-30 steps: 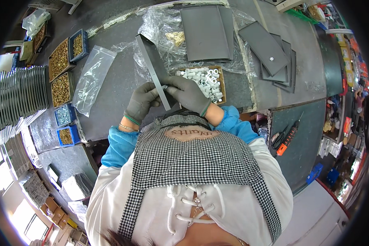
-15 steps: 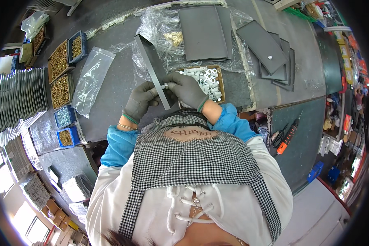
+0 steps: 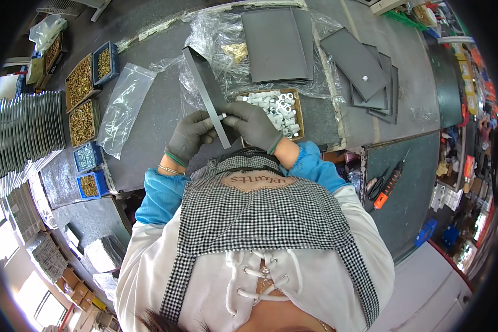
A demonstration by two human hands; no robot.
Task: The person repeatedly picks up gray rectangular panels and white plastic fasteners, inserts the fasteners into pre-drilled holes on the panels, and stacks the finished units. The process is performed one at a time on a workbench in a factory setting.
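Observation:
A dark grey metal panel point(image 3: 206, 91) with a folded edge stands tilted on its side in front of me. My left hand point(image 3: 189, 135), in a grey glove, is closed on its near end from the left. On the panel's right side, my gloved right hand point(image 3: 254, 126) pinches a small white plastic fitting point(image 3: 222, 116) against the panel. Part of that fitting is hidden by my fingers. Just beyond my right hand, a cardboard box point(image 3: 300, 113) holds many white plastic nuts and fittings point(image 3: 279, 105).
More grey panels point(image 3: 274, 44) lie on plastic wrap at the back, with a fanned stack point(image 3: 359, 66) to their right. A clear bag point(image 3: 126, 110) and bins of brass screws point(image 3: 82, 123) are at left. An orange-handled power screwdriver point(image 3: 384, 191) rests at right.
My right fingers have shifted slightly around the white fitting, which shows a little differently. The panel and my left hand stay almost where they were.

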